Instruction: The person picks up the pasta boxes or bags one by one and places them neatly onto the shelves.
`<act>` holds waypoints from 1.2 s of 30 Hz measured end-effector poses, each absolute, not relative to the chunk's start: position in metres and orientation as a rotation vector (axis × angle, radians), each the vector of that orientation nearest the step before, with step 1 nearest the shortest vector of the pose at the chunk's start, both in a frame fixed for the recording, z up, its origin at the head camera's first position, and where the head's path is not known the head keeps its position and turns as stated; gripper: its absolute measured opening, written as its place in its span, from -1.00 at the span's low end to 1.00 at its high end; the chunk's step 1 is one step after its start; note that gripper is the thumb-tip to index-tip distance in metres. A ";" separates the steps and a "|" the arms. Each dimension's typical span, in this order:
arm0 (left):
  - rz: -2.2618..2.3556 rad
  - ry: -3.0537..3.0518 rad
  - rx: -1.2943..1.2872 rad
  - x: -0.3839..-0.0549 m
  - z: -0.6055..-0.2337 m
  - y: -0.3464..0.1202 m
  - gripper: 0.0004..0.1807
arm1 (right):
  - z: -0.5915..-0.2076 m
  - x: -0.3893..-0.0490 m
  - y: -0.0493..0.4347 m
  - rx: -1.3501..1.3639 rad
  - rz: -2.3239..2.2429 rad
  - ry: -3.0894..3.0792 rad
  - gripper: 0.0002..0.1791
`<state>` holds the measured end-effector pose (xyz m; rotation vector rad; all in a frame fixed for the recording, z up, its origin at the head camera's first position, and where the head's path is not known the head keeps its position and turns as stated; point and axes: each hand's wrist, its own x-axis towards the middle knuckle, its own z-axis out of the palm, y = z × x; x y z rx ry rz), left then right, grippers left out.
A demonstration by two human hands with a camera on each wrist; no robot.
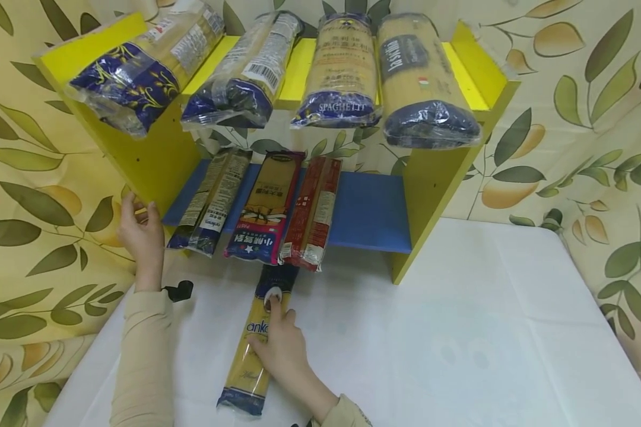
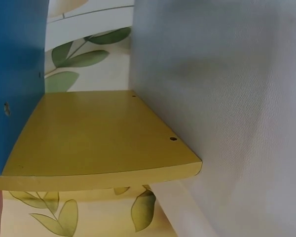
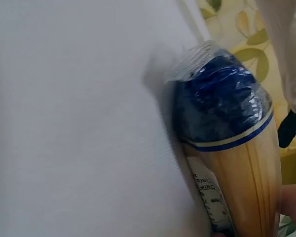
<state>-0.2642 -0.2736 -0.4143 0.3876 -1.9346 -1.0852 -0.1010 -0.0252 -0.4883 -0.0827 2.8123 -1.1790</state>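
Observation:
My right hand grips a long, narrow pack of spaghetti with blue ends, which lies on the white table below the rack. In the right wrist view, the spaghetti pack's blue end shows up close, with parts of fingers at its sides. My left hand holds the front edge of the rack's left yellow side panel, thumb and fingers on either side of it. Only a sliver of that hand shows in the left wrist view, beside the lower yellow panel.
On the blue lower shelf lie a clear-and-blue pasta pack, a pink-and-blue one and a red one. Several spaghetti packs, one with a dark label, overhang the yellow upper shelf. Leaf-patterned cloth hangs behind.

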 end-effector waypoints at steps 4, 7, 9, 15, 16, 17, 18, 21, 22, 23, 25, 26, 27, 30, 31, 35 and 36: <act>-1.089 -1.944 0.381 -0.264 -0.414 -0.274 -0.65 | -0.491 -0.104 -0.024 -0.069 -1.256 2.724 -0.10; -1.089 -1.947 0.383 -0.264 -0.415 -0.274 -0.66 | -0.494 -0.106 -0.021 -0.059 -1.356 2.648 -0.13; -1.088 -1.942 0.384 -0.264 -0.414 -0.274 -0.66 | -0.496 -0.106 -0.020 -0.059 -1.440 2.600 -0.15; -1.085 -1.946 0.398 -0.264 -0.414 -0.275 -0.67 | -0.499 -0.105 -0.017 -0.059 -1.637 2.505 -0.20; -1.088 -1.947 0.394 -0.264 -0.414 -0.274 -0.67 | -0.499 -0.105 -0.016 -0.053 -1.664 2.487 -0.21; -1.091 -1.948 0.389 -0.264 -0.415 -0.274 -0.67 | -0.498 -0.104 -0.015 -0.045 -1.689 2.467 -0.22; -1.096 -1.947 0.383 -0.264 -0.415 -0.274 -0.67 | -0.498 -0.104 -0.014 -0.035 -1.711 2.448 -0.23; -1.107 -1.939 0.365 -0.264 -0.415 -0.273 -0.67 | -0.494 -0.102 -0.012 -0.006 -1.786 2.377 -0.24; -1.108 -1.936 0.361 -0.264 -0.415 -0.273 -0.67 | -0.493 -0.102 -0.010 0.002 -1.807 2.352 -0.24; -1.107 -1.933 0.361 -0.265 -0.415 -0.273 -0.67 | -0.491 -0.101 -0.009 0.011 -1.831 2.317 -0.24; -1.104 -1.933 0.361 -0.265 -0.415 -0.274 -0.67 | -0.485 -0.099 -0.005 0.020 -1.879 2.243 -0.24; -1.102 -1.933 0.362 -0.265 -0.414 -0.274 -0.66 | -0.483 -0.098 -0.003 0.019 -1.903 2.206 -0.24; -1.098 -1.935 0.365 -0.265 -0.414 -0.274 -0.66 | -0.479 -0.097 0.000 0.024 -1.920 2.165 -0.25; -1.093 -1.941 0.367 -0.265 -0.414 -0.274 -0.66 | -0.469 -0.092 0.009 0.035 -1.964 2.032 -0.26; -1.092 -1.943 0.366 -0.265 -0.414 -0.274 -0.65 | -0.467 -0.091 0.012 0.040 -1.973 1.982 -0.27; -1.096 -1.942 0.369 -0.263 -0.414 -0.275 -0.65 | -0.459 -0.086 0.025 0.043 -1.999 1.802 -0.28; -1.097 -1.940 0.371 -0.263 -0.414 -0.275 -0.65 | -0.458 -0.084 0.029 0.041 -2.006 1.756 -0.28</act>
